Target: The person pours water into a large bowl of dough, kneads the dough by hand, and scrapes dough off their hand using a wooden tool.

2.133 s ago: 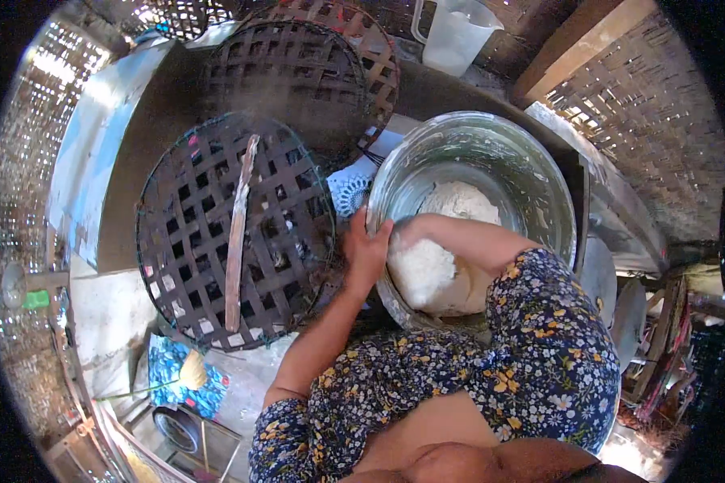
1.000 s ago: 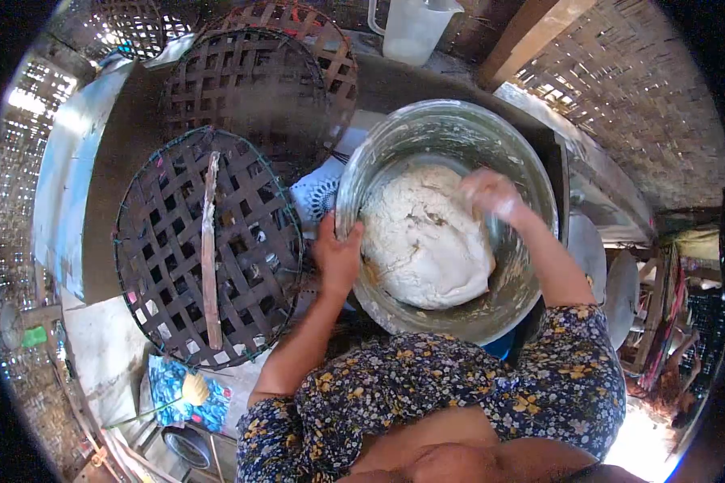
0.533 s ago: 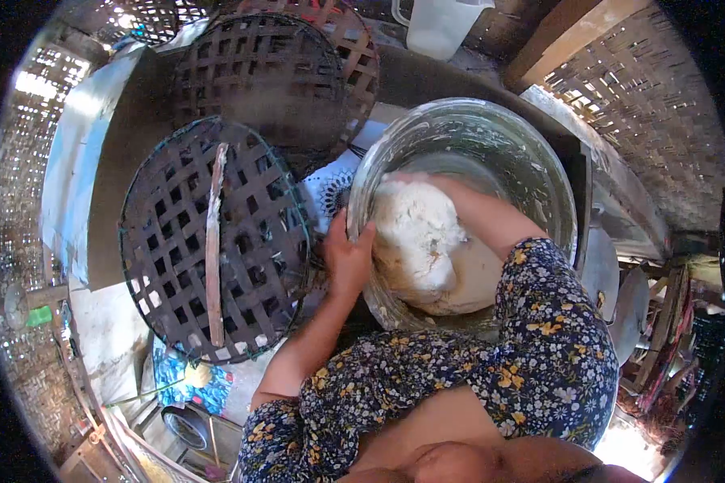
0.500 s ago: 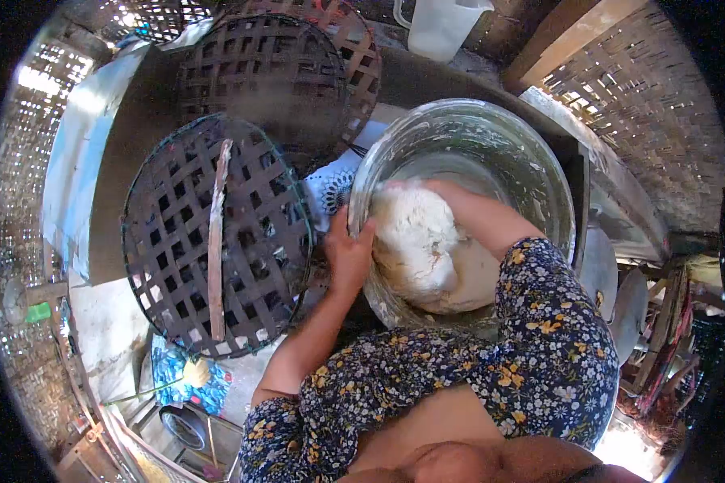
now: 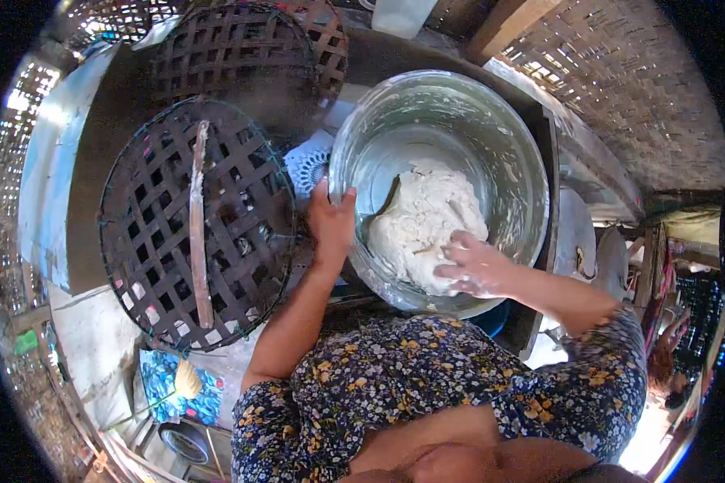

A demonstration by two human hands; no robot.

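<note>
A big round metal basin (image 5: 532, 201) with smeared inner walls holds a lump of pale dough (image 5: 427, 213), which lies toward the basin's near left side. My left hand (image 5: 333, 221) is wrapped round the basin's left rim, its thumb at the edge. On the near right part of the dough rests my right hand (image 5: 473, 267), fingers spread and dusted with white. Left of the basin is a round woven tray (image 5: 165, 217) with a wooden stick (image 5: 198, 241) lying across it.
More woven trays (image 5: 234, 56) lean at the back left. A white jug (image 5: 401, 16) stands behind the basin. A patterned white cloth (image 5: 308, 163) shows between tray and basin. Woven walls (image 5: 636, 97) enclose the right side, and a blue patterned packet (image 5: 157, 382) lies at the lower left.
My right hand has moved from the dough's far side to its near right part, its fingers now spread. The dough lies spread out in the basin. My left hand stays at the rim.
</note>
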